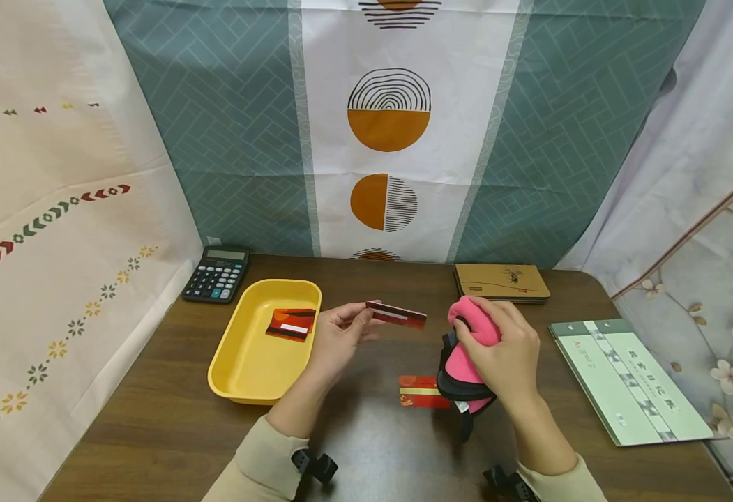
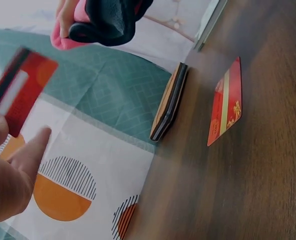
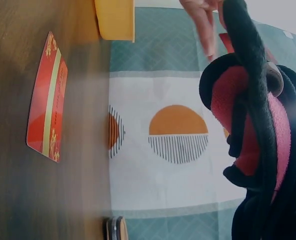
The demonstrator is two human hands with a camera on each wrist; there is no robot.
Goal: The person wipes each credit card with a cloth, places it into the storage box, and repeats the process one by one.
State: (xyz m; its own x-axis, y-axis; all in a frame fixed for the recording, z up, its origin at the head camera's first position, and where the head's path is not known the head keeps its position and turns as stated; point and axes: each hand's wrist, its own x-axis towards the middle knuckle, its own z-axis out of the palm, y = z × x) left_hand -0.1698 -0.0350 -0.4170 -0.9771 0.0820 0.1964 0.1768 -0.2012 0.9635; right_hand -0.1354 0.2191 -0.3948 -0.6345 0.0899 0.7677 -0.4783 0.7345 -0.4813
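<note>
My left hand (image 1: pixel 336 341) pinches a dark red bank card (image 1: pixel 396 314) by its left end, above the table. In the left wrist view this card (image 2: pixel 30 85) shows a black stripe and a white strip. My right hand (image 1: pixel 504 345) grips a small pink and black fabric pouch (image 1: pixel 463 364) with a dangling black strap, right of the card. The right wrist view shows the pouch's (image 3: pixel 283 127) pink fuzzy fabric and black edging. On the table, a red card with a gold stripe (image 1: pixel 418 399) lies partly hidden under the pouch in the head view.
A yellow tray (image 1: pixel 234 390) left of my left hand holds red cards (image 1: pixel 291 325), overlapping. Behind it sits a black calculator (image 1: pixel 217 274). A brown notebook (image 1: pixel 501 282) lies at the back right, and a pale green book (image 1: pixel 630 382) at the right edge.
</note>
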